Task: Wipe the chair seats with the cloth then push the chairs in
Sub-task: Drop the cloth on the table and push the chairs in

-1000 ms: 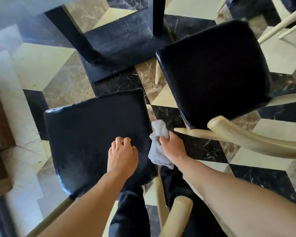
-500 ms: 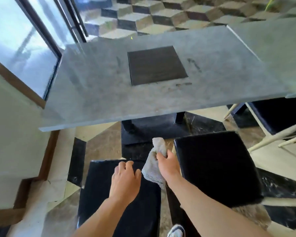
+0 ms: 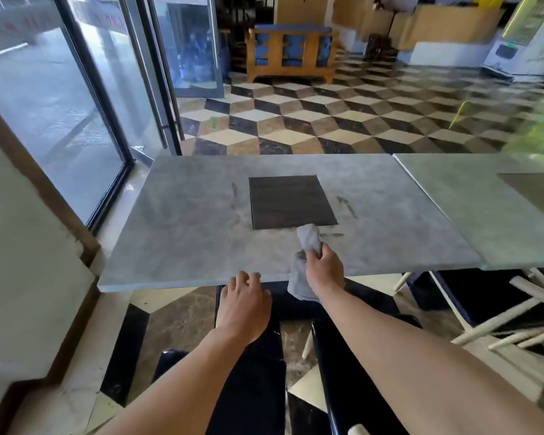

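Right hand (image 3: 322,271) clamped on cloth (image 3: 308,240), bunched above and below the fist, over the table (image 3: 186,233) edge. Left hand (image 3: 244,304) empty, fingers loosely spread, beside it. Seats (image 3: 343,365) below both forearms.

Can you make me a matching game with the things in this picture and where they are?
Things:
1. crumpled grey cloth
2. dark square panel
3. blue and wooden bench
4. empty left hand

Places:
A. set in the middle of the grey stone tabletop
B. far across the checkered floor
C. in the right hand's grip
D. at the table's near edge, holding nothing

Pairs: 1-C, 2-A, 3-B, 4-D
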Tool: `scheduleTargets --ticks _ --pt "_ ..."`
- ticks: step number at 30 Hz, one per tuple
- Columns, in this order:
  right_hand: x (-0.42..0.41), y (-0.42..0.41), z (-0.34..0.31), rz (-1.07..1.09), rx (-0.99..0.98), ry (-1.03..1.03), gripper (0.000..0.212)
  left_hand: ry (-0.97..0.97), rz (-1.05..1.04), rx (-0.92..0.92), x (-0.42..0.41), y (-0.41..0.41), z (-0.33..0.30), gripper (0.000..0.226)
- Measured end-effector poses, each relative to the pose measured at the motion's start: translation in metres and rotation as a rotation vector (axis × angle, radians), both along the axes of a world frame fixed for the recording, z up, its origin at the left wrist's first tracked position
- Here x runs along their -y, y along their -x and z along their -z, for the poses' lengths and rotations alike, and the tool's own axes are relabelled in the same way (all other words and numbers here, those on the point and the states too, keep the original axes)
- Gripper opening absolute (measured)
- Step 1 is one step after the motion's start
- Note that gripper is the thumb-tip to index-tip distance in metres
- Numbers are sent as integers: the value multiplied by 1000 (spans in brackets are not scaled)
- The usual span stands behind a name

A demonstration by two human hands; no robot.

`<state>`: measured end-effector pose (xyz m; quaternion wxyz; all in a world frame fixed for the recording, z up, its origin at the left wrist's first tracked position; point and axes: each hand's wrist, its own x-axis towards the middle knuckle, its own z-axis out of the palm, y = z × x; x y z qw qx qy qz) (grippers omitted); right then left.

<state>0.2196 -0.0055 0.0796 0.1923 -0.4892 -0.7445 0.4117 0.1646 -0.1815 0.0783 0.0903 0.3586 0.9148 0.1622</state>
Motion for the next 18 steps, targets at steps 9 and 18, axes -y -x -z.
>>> scheduleTargets --ticks 9,18 --pt "-99 102 81 -137 57 -267 37 102 -23 -53 -94 70 69 42" --pt "-127 134 161 -281 490 -517 69 210 74 -119 -136 107 133 46"
